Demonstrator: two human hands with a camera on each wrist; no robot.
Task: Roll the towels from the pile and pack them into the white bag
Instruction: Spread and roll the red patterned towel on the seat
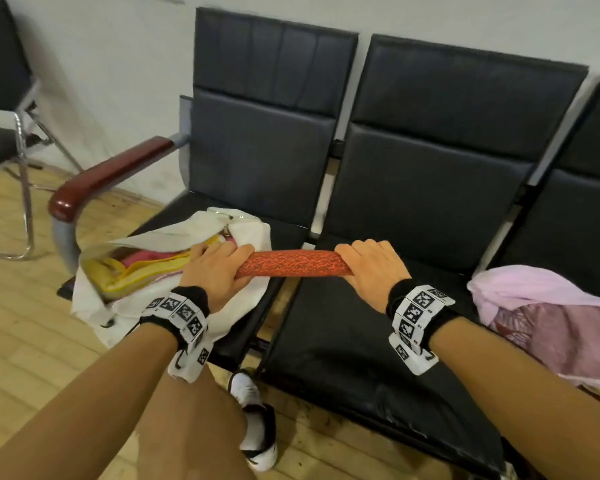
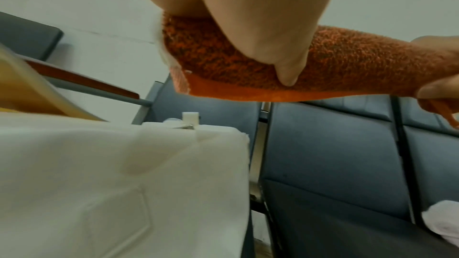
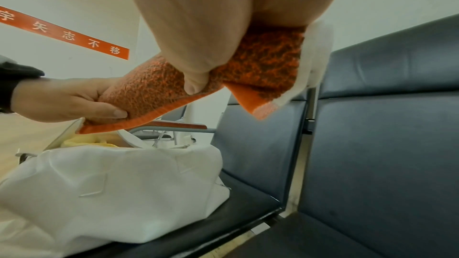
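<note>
A rolled orange-and-black towel (image 1: 293,263) hangs level in the air between two seats. My left hand (image 1: 215,268) grips its left end and my right hand (image 1: 371,263) grips its right end. Both wrist views show the thumbs pressed into the roll (image 2: 347,62) (image 3: 154,89). The white bag (image 1: 253,237) lies open on the left seat, just under and behind my left hand, with yellow and pink towels (image 1: 142,268) inside. The remaining pile, a pink towel heap (image 1: 548,317), lies on the seat at the far right.
A row of black padded seats (image 1: 378,341) stands against the white wall, with a dark red armrest (image 1: 108,178) at its left end. Another chair (image 1: 4,116) is at far left. My shoe (image 1: 257,420) stands on the wooden floor below.
</note>
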